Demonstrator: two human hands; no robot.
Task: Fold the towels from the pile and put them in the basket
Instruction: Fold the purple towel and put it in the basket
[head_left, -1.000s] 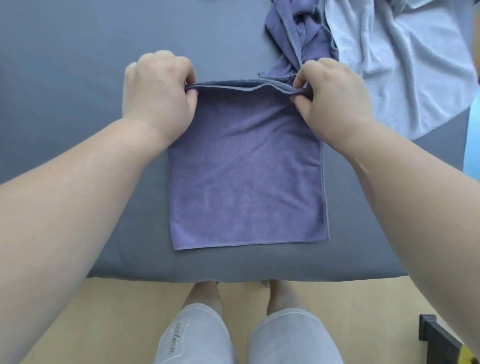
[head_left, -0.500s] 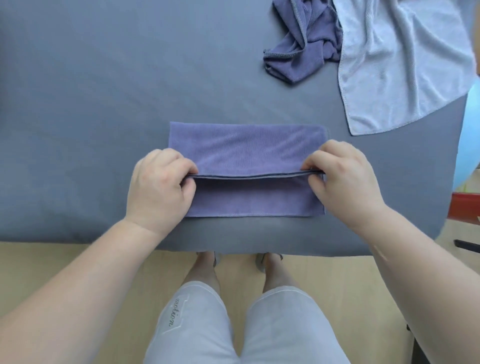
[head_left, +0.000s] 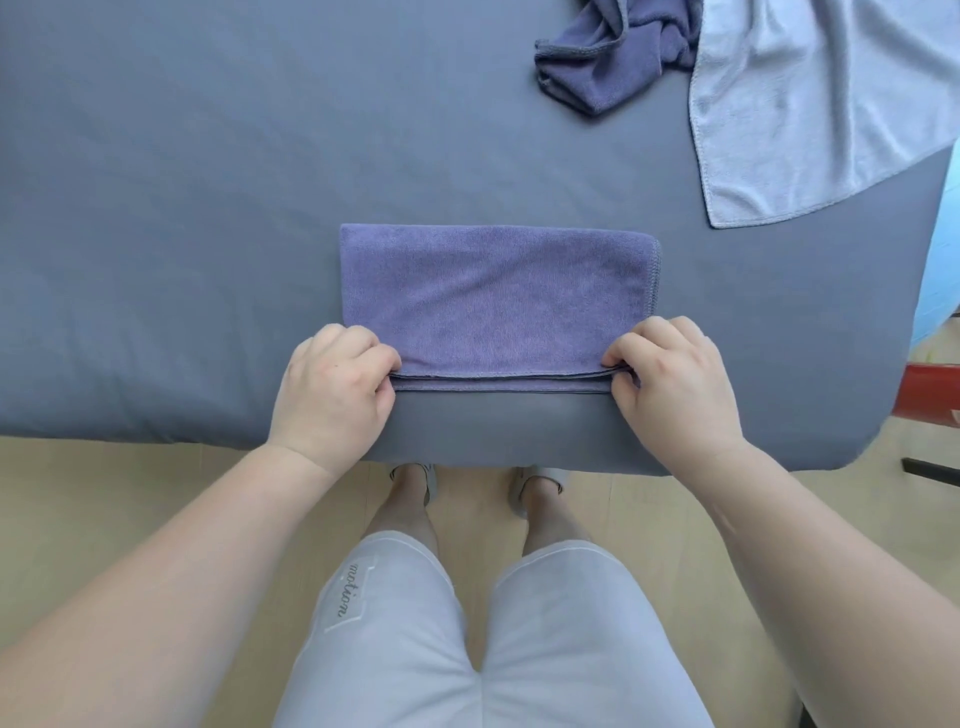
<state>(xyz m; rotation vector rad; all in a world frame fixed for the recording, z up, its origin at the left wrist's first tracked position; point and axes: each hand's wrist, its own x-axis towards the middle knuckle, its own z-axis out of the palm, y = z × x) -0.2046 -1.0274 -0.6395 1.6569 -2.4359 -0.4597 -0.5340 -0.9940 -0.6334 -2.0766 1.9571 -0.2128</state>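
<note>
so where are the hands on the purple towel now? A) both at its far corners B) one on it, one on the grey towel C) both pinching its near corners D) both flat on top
C: the left hand and right hand each pinch the top layer of the purple towel at a near corner.

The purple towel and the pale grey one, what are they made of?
Purple towel: looks like soft microfibre cloth, matte, with a short fuzzy nap and a stitched edge.
Pale grey towel: probably similar cloth, matte, faintly ribbed, with a stitched hem.
</note>
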